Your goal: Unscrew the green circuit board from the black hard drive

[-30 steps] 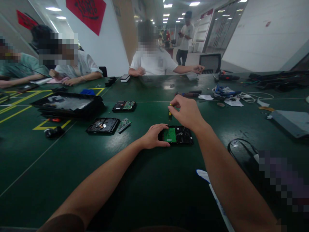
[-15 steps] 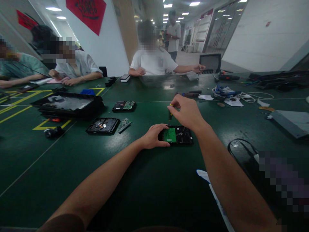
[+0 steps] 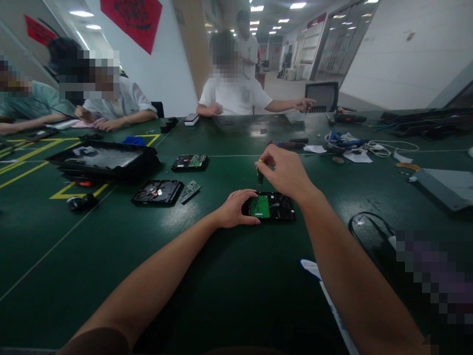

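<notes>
A black hard drive (image 3: 283,207) with a green circuit board (image 3: 260,206) lies flat on the table before me. My left hand (image 3: 236,208) is closed around its left end, thumb along the near edge and fingers at the far edge. Above the drive, my right hand (image 3: 283,167) pinches the top of a small dark screwdriver (image 3: 260,176) with some yellow on it. The screwdriver stands nearly upright, its tip down at the drive's far edge by the green board. Whether the tip sits in a screw is too small to tell.
Left of my hands lie an opened drive (image 3: 157,192), a loose circuit board (image 3: 191,191) and another drive (image 3: 190,162). A black tray (image 3: 107,160) stands farther left. Cables (image 3: 388,146) and a grey metal box (image 3: 445,187) are on the right. People sit across the table.
The screwdriver's top has tilted very slightly to the left with my right hand. My left hand and the drive have stayed put. A standing person in the background has moved left.
</notes>
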